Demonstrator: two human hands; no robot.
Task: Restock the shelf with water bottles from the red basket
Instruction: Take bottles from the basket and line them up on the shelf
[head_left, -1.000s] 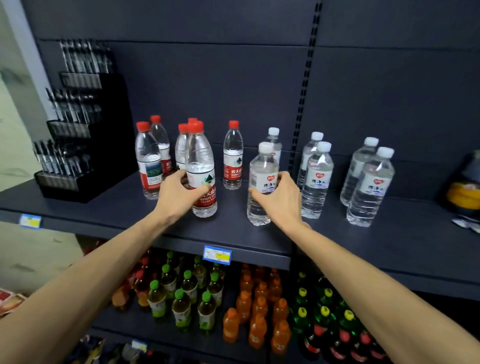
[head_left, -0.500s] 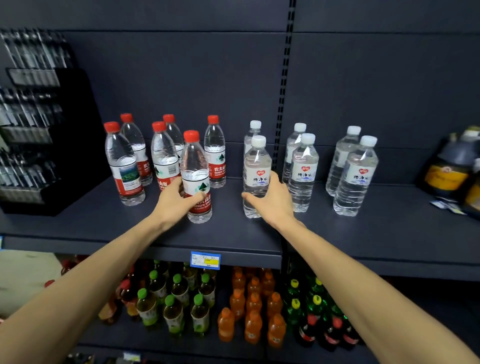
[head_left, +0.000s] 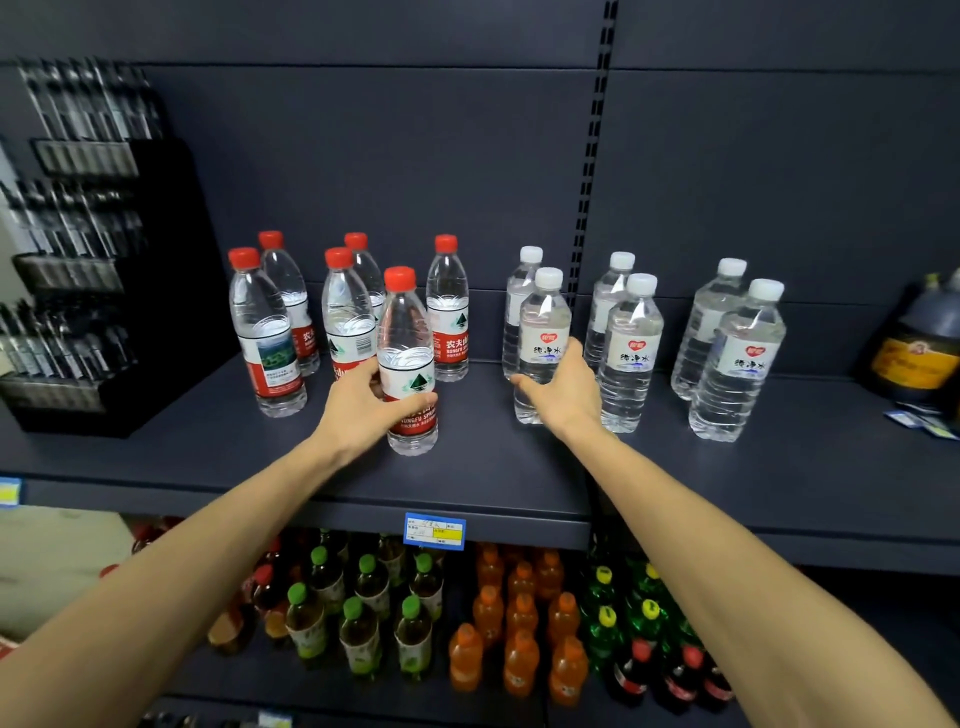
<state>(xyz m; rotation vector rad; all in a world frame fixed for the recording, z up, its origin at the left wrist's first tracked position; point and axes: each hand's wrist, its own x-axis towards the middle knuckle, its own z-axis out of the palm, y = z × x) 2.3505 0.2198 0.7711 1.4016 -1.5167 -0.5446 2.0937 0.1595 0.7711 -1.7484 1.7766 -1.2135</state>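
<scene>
On shelf (head_left: 467, 483), left hand (head_left: 363, 400) grips red-capped bottle (head_left: 408, 358); right hand (head_left: 563, 395) grips white-capped bottle (head_left: 543, 332).

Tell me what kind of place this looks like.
Most likely a shop or supermarket aisle: metal shelf with a price tag on its edge, water bottles in rows, and soft drinks stocked below.

Dim, even light; soft focus, wide-angle bowing at edges.

Dark grey metal shelf (head_left: 493, 483) – matt, smooth. Clear plastic red-capped water bottle (head_left: 409, 332) – glossy, ribbed. Clear plastic white-capped water bottle (head_left: 543, 322) – glossy, paper-like label.
</scene>
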